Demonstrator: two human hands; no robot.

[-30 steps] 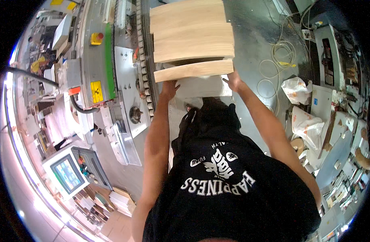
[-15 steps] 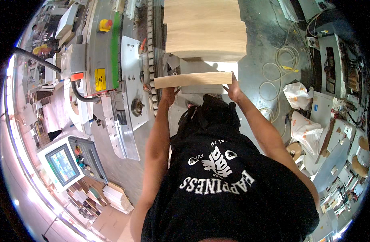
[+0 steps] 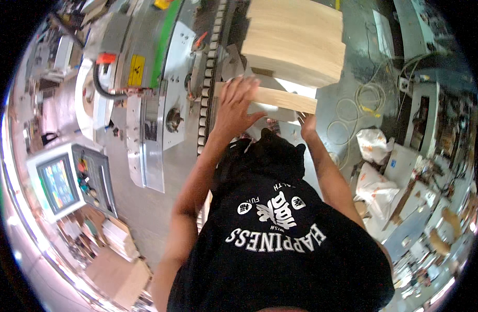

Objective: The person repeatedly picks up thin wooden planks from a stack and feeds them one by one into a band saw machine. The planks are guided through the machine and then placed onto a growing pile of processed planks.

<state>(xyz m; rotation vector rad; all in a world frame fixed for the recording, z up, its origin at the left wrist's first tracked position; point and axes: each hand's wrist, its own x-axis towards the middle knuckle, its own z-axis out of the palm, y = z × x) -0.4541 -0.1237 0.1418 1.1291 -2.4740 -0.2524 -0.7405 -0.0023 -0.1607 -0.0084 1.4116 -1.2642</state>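
board (image 3: 280, 98) – pale wood grain | machine (image 3: 161, 62) – grey, green stripe | shirt (image 3: 280, 260) – black

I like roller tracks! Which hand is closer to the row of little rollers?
Left. The left hand lies flat on the wooden board, right beside the roller row. The right hand grips the board's far end.

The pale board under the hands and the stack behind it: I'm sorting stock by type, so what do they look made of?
The pale flat board looks like light wood or a wood-faced panel, with fine lengthwise grain lines and a matt, unpainted face. The left hand lies flat on it; the right hand grips its near edge. The stack of pale boards shows the same grain; solid or veneered cannot be told.
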